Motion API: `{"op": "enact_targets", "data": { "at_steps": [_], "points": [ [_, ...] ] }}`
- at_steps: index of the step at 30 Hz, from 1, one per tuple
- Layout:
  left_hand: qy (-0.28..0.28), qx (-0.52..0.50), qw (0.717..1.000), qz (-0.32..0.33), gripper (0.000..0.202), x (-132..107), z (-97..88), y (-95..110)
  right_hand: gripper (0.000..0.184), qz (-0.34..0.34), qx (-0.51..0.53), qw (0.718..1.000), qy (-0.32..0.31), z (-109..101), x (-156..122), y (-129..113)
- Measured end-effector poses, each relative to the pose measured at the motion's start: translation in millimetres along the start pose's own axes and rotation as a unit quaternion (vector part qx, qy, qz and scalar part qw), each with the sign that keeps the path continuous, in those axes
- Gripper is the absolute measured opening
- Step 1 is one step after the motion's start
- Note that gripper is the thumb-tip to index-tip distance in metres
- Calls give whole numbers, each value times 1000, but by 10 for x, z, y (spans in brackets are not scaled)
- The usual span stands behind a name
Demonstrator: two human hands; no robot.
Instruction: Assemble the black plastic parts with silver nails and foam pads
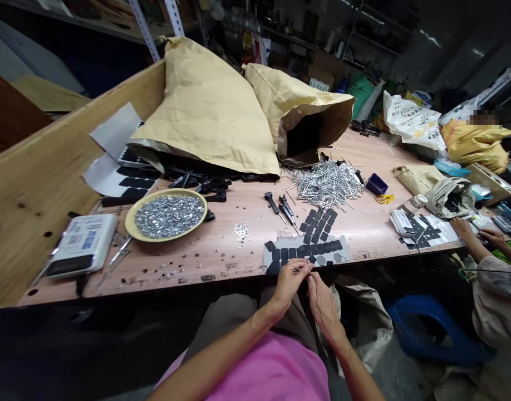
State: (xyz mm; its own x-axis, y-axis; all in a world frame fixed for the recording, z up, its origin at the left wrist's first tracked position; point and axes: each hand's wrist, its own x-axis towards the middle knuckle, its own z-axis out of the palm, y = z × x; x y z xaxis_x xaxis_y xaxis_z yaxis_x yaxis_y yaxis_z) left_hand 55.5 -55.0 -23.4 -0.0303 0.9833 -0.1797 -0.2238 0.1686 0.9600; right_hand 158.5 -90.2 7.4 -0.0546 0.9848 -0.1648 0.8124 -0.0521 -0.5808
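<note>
My left hand (289, 283) is closed in a pinch at the table's front edge, its fingertips meeting those of my right hand (322, 301). The right fingers are closed too. Whatever lies between the fingertips is too small and hidden to name. Just beyond them is a grey sheet (343, 245) bearing rows of black rounded pads (328, 247). More black pad strips (318, 223) extend behind it. Farther back, two black plastic parts with thin metal rods (286, 209) lie beside a heap of metal pins (330, 184).
A yellow bowl of small metal pieces (130, 223) stands left, near loose washers (241, 231) and a white scale (82, 245). Large paper sacks (209, 106) line the back. A small dark blue box (376, 184) sits right of the pins. A co-worker's hands (468, 234) are at far right.
</note>
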Motion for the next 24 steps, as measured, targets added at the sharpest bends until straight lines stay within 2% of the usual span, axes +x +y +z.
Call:
{"op": "enact_targets", "data": {
  "at_steps": [3, 5, 8, 11, 14, 20, 24],
  "points": [
    [-54, 25, 997, -42, 28, 43, 38, -6, 34, 36, -184, 982, 0, -164, 112, 66],
    [-85, 36, 991, -94, 32, 68, 18, -4, 33, 85, -302, 949, 8, -302, 250, 136],
    [-73, 44, 990, -116, 41, 92, -71, 4, 32, 129, -403, 906, 24, -491, 491, 261],
    [-33, 53, 995, -81, 46, 110, -183, 24, 29, 145, -415, 898, 6, -589, 685, 363],
    [-12, 56, 997, -59, 48, 125, -265, 51, 26, 143, -427, 893, -10, -578, 774, 419],
    [-19, 50, 997, -58, 51, 126, -319, 91, 28, 130, -439, 889, -22, -490, 753, 467],
    [-21, 49, 997, -54, 50, 108, -338, 107, 28, 138, -445, 884, -32, -593, 784, 487]
  ]
}}
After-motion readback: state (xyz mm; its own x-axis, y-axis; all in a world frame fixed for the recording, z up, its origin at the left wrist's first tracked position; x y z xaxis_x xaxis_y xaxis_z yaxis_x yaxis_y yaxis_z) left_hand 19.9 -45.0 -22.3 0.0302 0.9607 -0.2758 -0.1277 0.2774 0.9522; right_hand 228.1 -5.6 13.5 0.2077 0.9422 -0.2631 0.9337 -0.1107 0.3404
